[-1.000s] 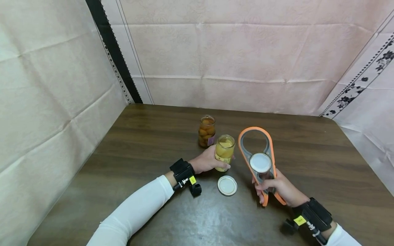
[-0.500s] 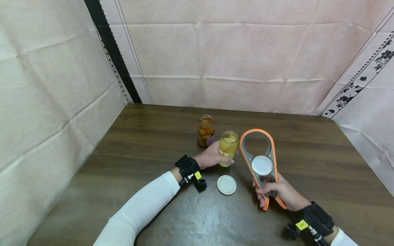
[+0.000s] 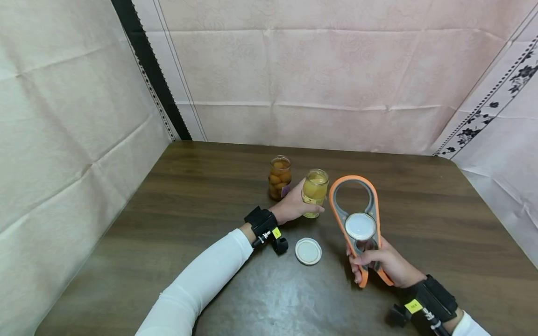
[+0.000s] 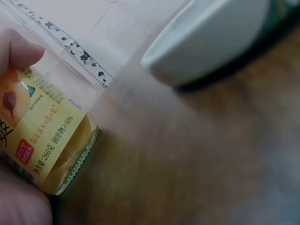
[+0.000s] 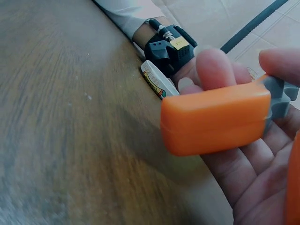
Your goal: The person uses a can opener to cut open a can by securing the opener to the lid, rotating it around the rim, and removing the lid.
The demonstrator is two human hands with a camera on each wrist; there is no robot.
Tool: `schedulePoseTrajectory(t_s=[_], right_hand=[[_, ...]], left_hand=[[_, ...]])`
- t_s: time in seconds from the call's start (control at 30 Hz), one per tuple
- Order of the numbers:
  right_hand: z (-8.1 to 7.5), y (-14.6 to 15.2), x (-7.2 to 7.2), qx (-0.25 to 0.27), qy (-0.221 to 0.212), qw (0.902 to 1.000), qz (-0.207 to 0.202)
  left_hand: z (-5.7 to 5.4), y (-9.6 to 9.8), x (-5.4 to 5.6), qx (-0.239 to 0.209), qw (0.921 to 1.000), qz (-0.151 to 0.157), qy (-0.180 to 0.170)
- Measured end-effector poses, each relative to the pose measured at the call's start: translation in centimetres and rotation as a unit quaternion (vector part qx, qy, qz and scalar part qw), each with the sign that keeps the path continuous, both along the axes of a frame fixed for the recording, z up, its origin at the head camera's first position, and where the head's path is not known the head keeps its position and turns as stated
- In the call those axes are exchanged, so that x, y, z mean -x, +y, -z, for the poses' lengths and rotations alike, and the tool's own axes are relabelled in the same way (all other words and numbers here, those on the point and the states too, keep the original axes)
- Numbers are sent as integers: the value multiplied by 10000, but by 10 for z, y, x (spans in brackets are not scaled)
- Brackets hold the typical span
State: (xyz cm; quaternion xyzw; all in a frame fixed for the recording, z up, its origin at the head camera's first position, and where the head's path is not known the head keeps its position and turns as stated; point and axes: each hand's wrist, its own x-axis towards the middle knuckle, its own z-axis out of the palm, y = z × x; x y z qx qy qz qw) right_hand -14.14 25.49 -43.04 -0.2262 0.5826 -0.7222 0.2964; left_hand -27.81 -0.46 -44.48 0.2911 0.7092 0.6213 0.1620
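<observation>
My left hand (image 3: 294, 205) grips an open glass jar of yellow fruit (image 3: 315, 187), near upright. Its yellow label (image 4: 51, 136) fills the left of the left wrist view. My right hand (image 3: 388, 262) holds an orange and grey jar opener (image 3: 375, 207) by its handles, with one handle end (image 5: 215, 119) close up in the right wrist view. Between the opener's arms sits a white lid (image 3: 360, 226). Something dark and reddish shows just below that lid; I cannot tell what it is. A second white lid (image 3: 308, 251) lies on the table between my hands.
A lidless jar of brownish-orange round fruit (image 3: 279, 178) stands behind my left hand. The wooden table (image 3: 201, 186) ends at pale cloth hangings (image 3: 328, 84) at the back and sides.
My left hand has carried the yellow jar away from me and slightly right, further from the lid on the table. The right hand and opener have shifted only a little.
</observation>
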Motion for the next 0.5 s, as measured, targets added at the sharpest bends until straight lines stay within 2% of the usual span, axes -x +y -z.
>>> schedulePoseTrajectory(t_s=[0.27, 0.5], right_hand=[[1, -2, 1, 138, 33, 9996, -242], [1, -2, 1, 65, 113, 9996, -269]], left_hand=[[0, 5, 7, 45, 9997, -147, -184], [2, 11, 13, 68, 9992, -231, -306]])
